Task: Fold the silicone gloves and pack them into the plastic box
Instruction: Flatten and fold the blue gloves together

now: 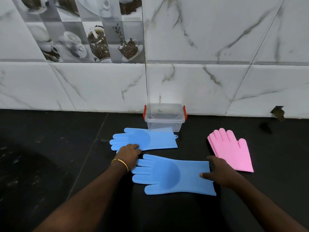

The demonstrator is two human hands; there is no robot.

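1. The near blue glove point(173, 177) lies flat on the black counter point(50, 148), its long axis running left to right: fingers point left, cuff to the right, thumb on the near side.
2. The far blue glove point(150, 139) lies parallel to it, just beyond, also with fingers to the left and cuff to the right; a small hanging tab sticks out at the far right corner of its cuff. Its far edge lies just in front of the plastic box, touching or nearly so; which cannot be told.
3. The pink gloves point(231, 149) lie to the right, apart from the blue ones, fingers pointing far and slightly left, cuff near and right. An edge showing beneath on the left suggests two stacked, but the lower one is mostly hidden.
4. The plastic box point(164, 118) is clear, with red latches at its left and right ends, and stands against the marble-tiled wall point(217, 81), long side left to right. Whether a lid sits on it is hard to make out.
5. The left hand point(129, 154) rests palm down with fingers curled, over the gap between the two blue gloves; it covers the near fingertips of the far glove, and what it grips cannot be told. A gold bangle point(121, 164) circles the wrist.
6. The right hand point(219, 173) lies on the near glove's cuff, thumb on top and fingers spread loosely along the cuff edge, partly hiding it.
7. Both forearms are cut off by the bottom edge.
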